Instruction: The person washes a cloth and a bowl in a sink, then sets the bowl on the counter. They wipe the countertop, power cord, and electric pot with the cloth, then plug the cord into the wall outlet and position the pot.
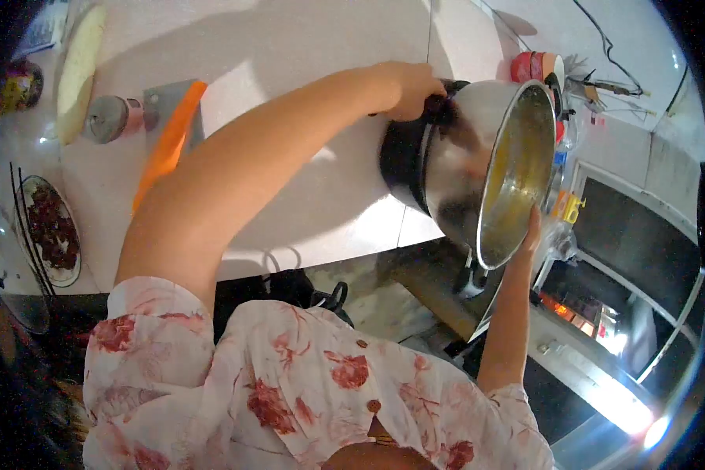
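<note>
Head view: both hands [411, 88] tilt a steel pot [486, 168]; no writing legible.

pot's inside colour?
Yellowish-gold, shiny metal inside the pot; head view shows it.

The pot [478, 168] I'm holding is shiny steel, big and deep — tipped hard onto its side, mouth facing away from the bench [305, 47]. Its inside gleams yellowish. It hangs at the bench's edge — dark handles at the rim, one at each side.
</note>
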Demonstrator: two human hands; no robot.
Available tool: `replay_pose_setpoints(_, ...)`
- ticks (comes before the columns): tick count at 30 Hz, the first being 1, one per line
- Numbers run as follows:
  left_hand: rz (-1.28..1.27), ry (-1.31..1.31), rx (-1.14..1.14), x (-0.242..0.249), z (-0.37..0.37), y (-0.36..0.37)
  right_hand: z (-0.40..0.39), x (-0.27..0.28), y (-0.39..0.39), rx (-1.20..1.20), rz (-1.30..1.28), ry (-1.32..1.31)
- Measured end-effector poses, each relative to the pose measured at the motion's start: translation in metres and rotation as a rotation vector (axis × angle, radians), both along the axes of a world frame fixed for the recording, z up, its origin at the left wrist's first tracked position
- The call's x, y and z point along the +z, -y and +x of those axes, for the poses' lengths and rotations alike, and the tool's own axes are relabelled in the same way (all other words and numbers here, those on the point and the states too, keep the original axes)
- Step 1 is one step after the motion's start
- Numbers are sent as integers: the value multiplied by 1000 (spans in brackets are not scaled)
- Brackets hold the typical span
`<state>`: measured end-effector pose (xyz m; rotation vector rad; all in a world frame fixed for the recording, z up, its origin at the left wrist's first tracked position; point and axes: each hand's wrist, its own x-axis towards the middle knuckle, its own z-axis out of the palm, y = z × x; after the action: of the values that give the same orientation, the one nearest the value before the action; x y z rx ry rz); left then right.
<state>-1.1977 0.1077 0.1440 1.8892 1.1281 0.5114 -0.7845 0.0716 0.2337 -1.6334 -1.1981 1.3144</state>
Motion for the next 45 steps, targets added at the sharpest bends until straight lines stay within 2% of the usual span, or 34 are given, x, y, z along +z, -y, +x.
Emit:
replay_pose_setpoints(2, 71, 27, 57, -9, 3, 17, -3, 0, 1, 16, 11, -28)
replay_pose_setpoints(4, 122, 60, 143, -7, 5, 40, -11, 2, 4, -144, 4, -31)
replay_pose_setpoints(8, 176, 137, 145, -11, 12, 76, -15, 2, 3, -154, -12, -129)
replay_pose_setpoints(12, 131, 101, 158, -2, 23, 113, -26, 8, 7, -90, 27, -29)
replay_pose_setpoints(15, 37, 38, -68, -3, 30, 129, -32, 11, 8, -90, 24, 18)
replay_pose_setpoints(16, 37, 37, -69, -7, 32, 134, -32, 11, 8, -104, 30, 31)
replay_pose_setpoints(18, 26, 217, -135, -24, 35, 144, -33, 11, 6, -130, 31, 29)
replay_pose_setpoints(19, 69, 328, -21, -37, 38, 141, -33, 11, 6, -158, 32, 28)
replay_pose_setpoints(21, -317, 429, 207, 3, -3, 102, -29, 9, 6, -173, 35, 26)
replay_pose_setpoints(23, -49, 456, 491, -4, -6, 69, -27, 8, 5, -182, 42, 28)
replay_pose_setpoints(25, -42, 526, 564, -11, -6, 24, -28, 9, 7, -186, 64, 53)
replay_pose_setpoints(26, -89, 595, 575, -9, -4, 4, -22, 7, 5, -187, 63, 56)
replay_pose_setpoints(28, 106, 392, 535, -7, 1, -35, -6, 1, 0, -182, 31, 15)
replay_pose_setpoints(30, 115, 333, 490, -17, 24, -68, -8, 4, 3, -165, 29, 49)
replay_pose_setpoints(32, 19, 251, 237, -14, 38, -74, -12, 7, 4, -145, 27, 80)
replay_pose_setpoints(33, 18, 251, 237, -15, 38, -72, -15, 7, 4, -141, 24, 61)
replay_pose_setpoints(36, 4, 199, 234, -10, 33, -49, -20, 4, 6, -136, 57, 26)
replay_pose_setpoints(38, -127, 197, 281, -5, 23, -14, -23, 4, 7, -129, 92, 17)
replay_pose_setpoints(43, -126, 438, 426, -11, 30, 72, -7, 2, 3, -91, 25, -19)
replay_pose_setpoints(45, 106, 317, 522, -11, 37, 98, -11, 0, 3, -126, 24, -48)
